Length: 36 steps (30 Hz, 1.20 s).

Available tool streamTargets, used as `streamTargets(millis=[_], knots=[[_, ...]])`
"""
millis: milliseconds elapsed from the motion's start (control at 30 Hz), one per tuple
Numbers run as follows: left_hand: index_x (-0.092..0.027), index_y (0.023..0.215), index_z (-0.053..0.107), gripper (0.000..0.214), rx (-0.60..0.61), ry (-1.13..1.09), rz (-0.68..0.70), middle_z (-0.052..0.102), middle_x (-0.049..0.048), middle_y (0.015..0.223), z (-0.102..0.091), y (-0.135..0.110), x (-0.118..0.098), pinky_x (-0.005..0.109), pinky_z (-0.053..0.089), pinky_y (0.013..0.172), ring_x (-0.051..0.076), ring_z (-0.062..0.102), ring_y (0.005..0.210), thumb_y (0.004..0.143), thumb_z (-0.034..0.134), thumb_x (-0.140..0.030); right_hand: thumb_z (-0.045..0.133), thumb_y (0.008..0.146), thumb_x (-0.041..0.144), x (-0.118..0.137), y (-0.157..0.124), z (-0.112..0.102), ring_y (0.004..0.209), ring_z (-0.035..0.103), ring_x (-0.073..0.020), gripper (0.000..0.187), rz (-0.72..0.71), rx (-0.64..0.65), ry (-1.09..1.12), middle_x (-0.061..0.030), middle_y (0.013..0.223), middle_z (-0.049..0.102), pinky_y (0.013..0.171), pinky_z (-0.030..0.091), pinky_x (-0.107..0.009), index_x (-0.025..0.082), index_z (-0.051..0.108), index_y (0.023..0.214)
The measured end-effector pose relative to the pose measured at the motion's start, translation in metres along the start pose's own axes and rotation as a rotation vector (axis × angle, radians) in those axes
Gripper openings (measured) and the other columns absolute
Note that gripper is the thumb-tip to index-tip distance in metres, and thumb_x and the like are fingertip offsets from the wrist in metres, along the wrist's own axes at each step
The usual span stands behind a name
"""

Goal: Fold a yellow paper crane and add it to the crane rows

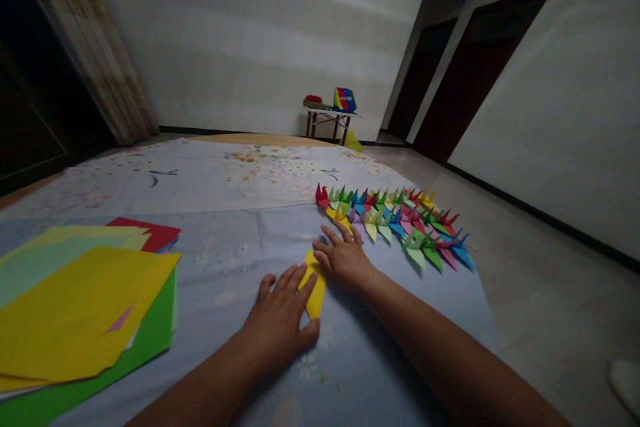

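Note:
A folded yellow origami paper [315, 298], narrow and diamond-shaped, lies flat on the cloth between my hands. My left hand [283, 313] rests over its left side with the fingers spread, the index finger lying across the paper and the thumb near its lower tip. My right hand [345, 260] lies at its upper right edge, fingers stretched out and apart, touching the paper near the top. Just beyond my right hand stands a yellow paper crane [341, 217], part of the rows of folded cranes.
Several colourful paper cranes [395, 223] stand in rows at the right table edge. A stack of coloured paper sheets [85, 307] lies at the left. A floral tablecloth [225, 180] covers the round table. Against the far wall is a small table [333, 112] with a multicoloured bag [345, 100].

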<state>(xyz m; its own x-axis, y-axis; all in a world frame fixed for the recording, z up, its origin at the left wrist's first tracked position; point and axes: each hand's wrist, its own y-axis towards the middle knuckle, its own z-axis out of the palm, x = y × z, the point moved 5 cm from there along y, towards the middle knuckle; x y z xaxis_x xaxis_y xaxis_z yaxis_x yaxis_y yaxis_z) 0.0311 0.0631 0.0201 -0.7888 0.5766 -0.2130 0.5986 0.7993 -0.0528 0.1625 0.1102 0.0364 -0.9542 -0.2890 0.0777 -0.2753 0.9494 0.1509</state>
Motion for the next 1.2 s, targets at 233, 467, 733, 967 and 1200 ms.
streamTargets(millis=[233,467,733,967,1200], knots=[[-0.021,0.137,0.030,0.062,0.041,0.035,-0.013,0.024,0.0108,0.145,0.000,-0.001,-0.002,0.055,0.014,0.103,0.027,0.020,0.133,0.079,0.040,-0.038,0.028,0.090,0.049,-0.001,-0.019,0.008,0.132,0.014,-0.0292,0.038,-0.074,0.057,0.065,0.0005,0.141,0.033,0.100,0.007,-0.054,0.042,0.044,0.123],[-0.018,0.138,0.027,0.061,0.045,0.095,-0.012,0.017,0.0105,0.146,0.007,-0.007,-0.008,0.055,0.004,0.105,0.026,0.012,0.135,0.083,0.035,-0.043,0.028,0.090,0.047,-0.002,-0.023,0.017,0.131,0.016,-0.0286,0.038,-0.051,0.040,0.062,0.0014,0.139,0.035,0.101,0.007,-0.053,0.044,0.041,0.125],[-0.011,0.137,0.027,0.072,0.064,0.113,0.038,0.019,0.0167,0.145,0.011,-0.025,-0.017,0.053,0.007,0.106,0.029,0.013,0.134,0.082,0.030,-0.058,0.029,0.090,0.045,-0.002,-0.024,0.015,0.131,0.016,-0.0285,0.038,-0.037,0.053,0.062,0.0015,0.140,0.034,0.101,0.007,-0.052,0.043,0.040,0.126],[-0.016,0.135,0.034,0.070,0.000,0.142,0.036,0.031,0.0136,0.142,-0.001,-0.029,-0.007,0.053,0.008,0.105,0.031,0.024,0.131,0.082,0.029,-0.061,0.029,0.090,0.046,-0.002,-0.024,0.013,0.130,0.016,-0.0290,0.039,-0.046,0.069,0.077,0.0007,0.141,0.033,0.100,0.008,-0.053,0.042,0.039,0.127],[-0.018,0.136,0.031,0.068,0.121,0.104,0.041,0.027,0.0123,0.143,0.003,-0.033,-0.014,0.054,0.007,0.105,0.030,0.022,0.132,0.081,0.033,-0.058,0.029,0.090,0.045,-0.003,-0.024,0.015,0.130,0.017,-0.0290,0.038,-0.057,0.045,0.088,0.0005,0.139,0.035,0.100,0.009,-0.053,0.042,0.040,0.126]])
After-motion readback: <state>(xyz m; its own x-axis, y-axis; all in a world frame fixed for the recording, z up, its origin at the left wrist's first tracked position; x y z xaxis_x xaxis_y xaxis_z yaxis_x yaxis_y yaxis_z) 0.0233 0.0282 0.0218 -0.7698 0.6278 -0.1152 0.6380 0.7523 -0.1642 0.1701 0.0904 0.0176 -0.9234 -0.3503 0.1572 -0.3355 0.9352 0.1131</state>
